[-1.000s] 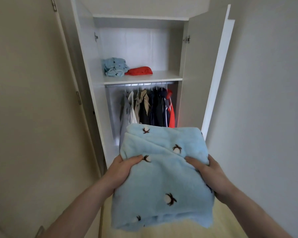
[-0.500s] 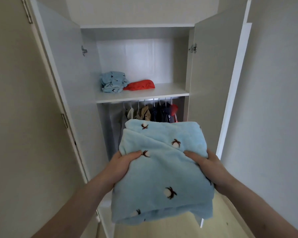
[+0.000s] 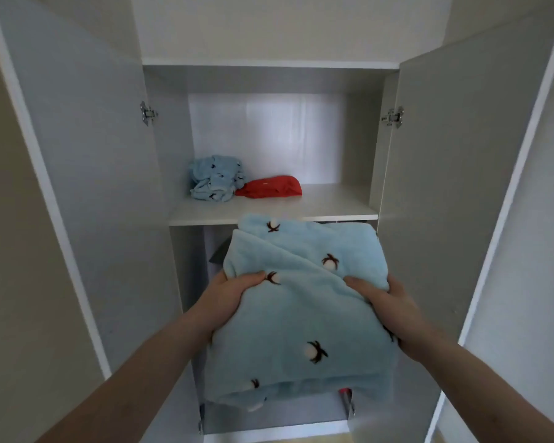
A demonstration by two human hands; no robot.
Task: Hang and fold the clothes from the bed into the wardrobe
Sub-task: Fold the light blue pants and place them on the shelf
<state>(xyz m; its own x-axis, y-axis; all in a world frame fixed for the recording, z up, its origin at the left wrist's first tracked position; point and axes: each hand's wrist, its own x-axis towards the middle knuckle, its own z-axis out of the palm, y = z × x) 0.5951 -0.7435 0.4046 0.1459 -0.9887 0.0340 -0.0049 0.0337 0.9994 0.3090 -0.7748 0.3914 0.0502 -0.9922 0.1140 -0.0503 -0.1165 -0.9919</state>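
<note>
A folded light-blue fleece garment (image 3: 296, 318) with small white-and-brown cotton-boll motifs is held up in front of the open wardrobe, its far edge level with the front of the white shelf (image 3: 333, 207). My left hand (image 3: 226, 298) grips its left side, thumb on top. My right hand (image 3: 386, 306) grips its right side the same way. On the shelf lie a bundled light-blue garment (image 3: 216, 177) at the left and a red folded item (image 3: 271, 186) beside it. The hanging clothes below are hidden behind the held garment.
The left wardrobe door (image 3: 87, 187) and the right wardrobe door (image 3: 454, 203) both stand open on either side of me. The right half of the shelf is bare. A bit of red shows under the garment (image 3: 344, 391), low in the wardrobe.
I have come closer to the wardrobe, and the held garment has risen to the shelf's front edge. It now covers the hanging clothes. Both hands keep the same grip.
</note>
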